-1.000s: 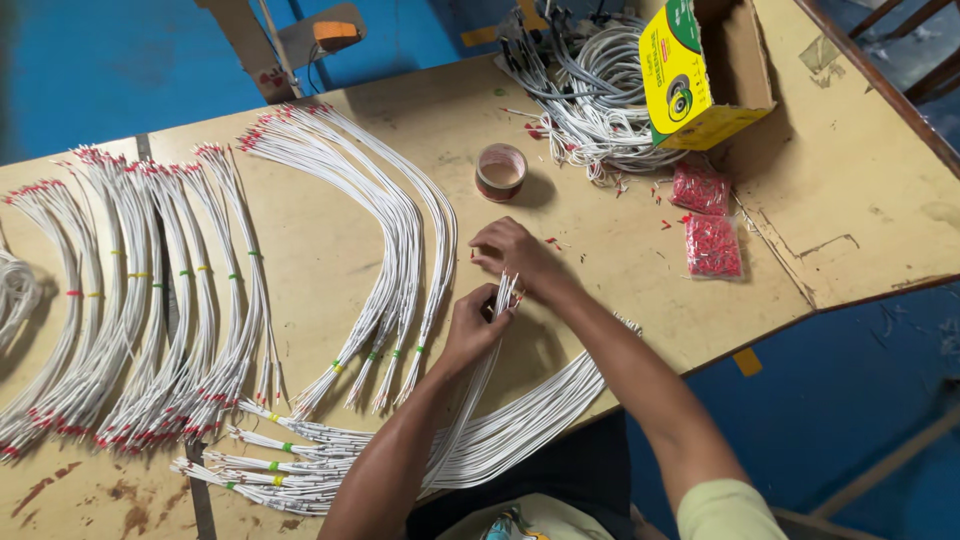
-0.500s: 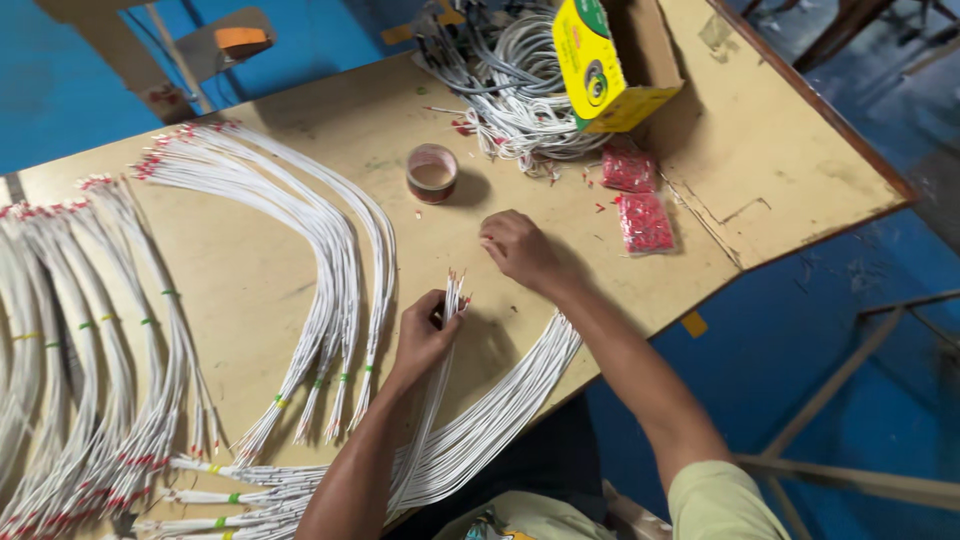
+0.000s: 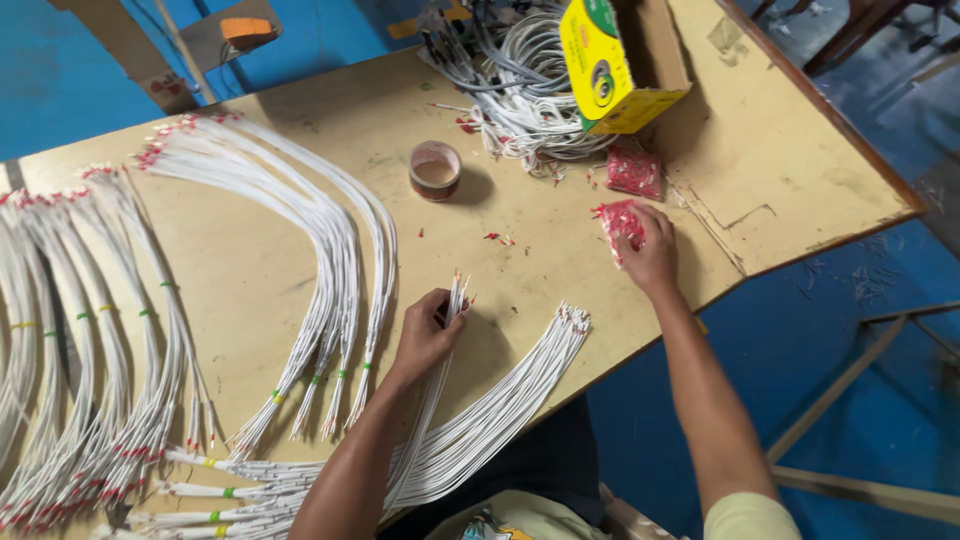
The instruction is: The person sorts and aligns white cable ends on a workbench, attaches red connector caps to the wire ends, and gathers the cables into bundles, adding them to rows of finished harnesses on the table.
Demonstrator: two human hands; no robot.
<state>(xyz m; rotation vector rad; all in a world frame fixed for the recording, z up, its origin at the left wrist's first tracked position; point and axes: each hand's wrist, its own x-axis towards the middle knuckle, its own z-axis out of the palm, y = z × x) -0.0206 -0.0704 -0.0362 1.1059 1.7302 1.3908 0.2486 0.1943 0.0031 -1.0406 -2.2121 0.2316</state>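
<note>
Clearly the small bunch of white wires pinched upright in the left hand is the piece in work: its fingers are curled tight round it near the tips, just above the near table edge, and those tips look mostly bare, though a speck of red shows. Meanwhile the right hand lies well apart to the right, fingers bent down over a little bag of red terminals, touching it; whether anything is pinched I cannot tell. Beside the held bunch a loose fan of white wires with plain ends seems, to my judgement, left to do. Farther left, curved bundles with red caps and coloured ties look finished. Beyond them sit a tape roll, a second red bag, a yellow box and a tangled heap of wire on the wooden table.
</note>
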